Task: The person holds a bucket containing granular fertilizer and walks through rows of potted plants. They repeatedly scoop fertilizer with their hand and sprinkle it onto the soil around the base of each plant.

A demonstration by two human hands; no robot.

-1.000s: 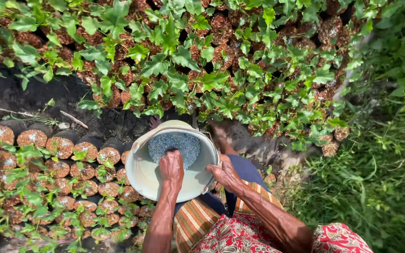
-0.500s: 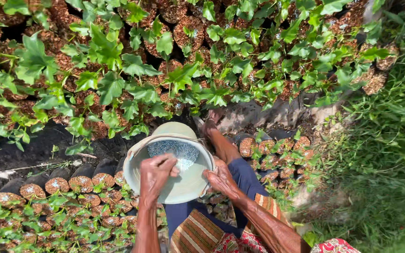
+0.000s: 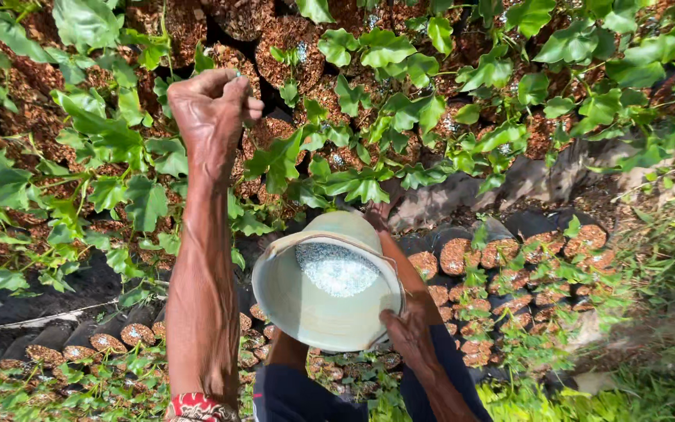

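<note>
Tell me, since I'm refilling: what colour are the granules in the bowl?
Pale bluish-white granules, seen in the head view.

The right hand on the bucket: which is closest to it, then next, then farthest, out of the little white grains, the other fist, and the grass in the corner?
From the right hand on the bucket rim:
1. White grains, inside the bucket, just above.
2. Grass, bottom right corner.
3. Left fist, raised at upper left over the leafy seedlings.

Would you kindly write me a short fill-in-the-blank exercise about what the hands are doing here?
1. The right hand grips the rim of a pale ____ .
2. The granules inside it look ____ in colour.
3. The left hand is closed in a ____ above the leafy seedlings.

Missing words: bowl; white; fist
</note>
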